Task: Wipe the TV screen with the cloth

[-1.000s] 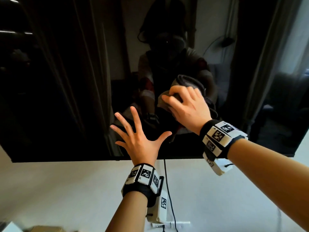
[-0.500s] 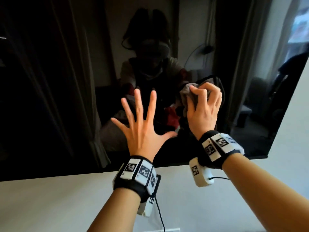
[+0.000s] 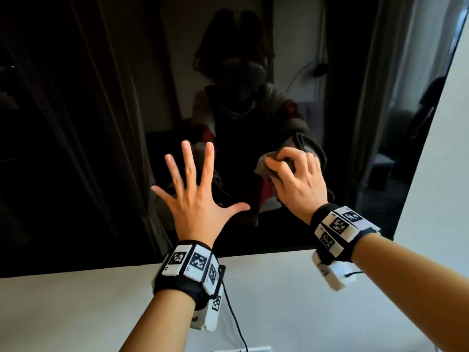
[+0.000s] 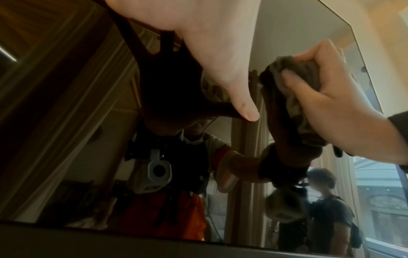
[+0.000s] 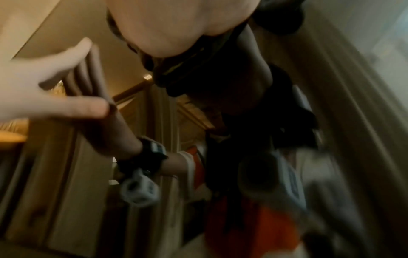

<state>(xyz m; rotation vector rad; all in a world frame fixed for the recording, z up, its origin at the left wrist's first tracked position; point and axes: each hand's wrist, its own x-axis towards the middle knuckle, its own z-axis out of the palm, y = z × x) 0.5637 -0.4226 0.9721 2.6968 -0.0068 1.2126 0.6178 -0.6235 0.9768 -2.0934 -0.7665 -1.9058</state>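
The dark TV screen (image 3: 88, 135) fills most of the head view and mirrors the room. My left hand (image 3: 195, 191) lies flat against the glass with its fingers spread wide, low and centre. To its right, my right hand (image 3: 297, 179) grips a bunched grey cloth (image 3: 266, 166) and presses it on the screen. In the left wrist view the cloth (image 4: 304, 75) bulges out between the right hand's (image 4: 331, 97) curled fingers, and the left thumb (image 4: 240, 104) touches the glass. The right wrist view is blurred; the spread left hand (image 5: 44, 90) shows at its left.
The TV's lower edge (image 3: 253, 254) meets a white wall (image 3: 76, 313) below; its right edge (image 3: 426, 153) runs up beside more white wall. A black cable (image 3: 236, 321) hangs down the wall under my left wrist. The screen reflects curtains and a second person (image 4: 326, 206).
My right hand has carried the cloth from the screen's centre toward the right and slightly down. The left hand has stayed spread on the glass while the view has swung toward the TV's right edge.
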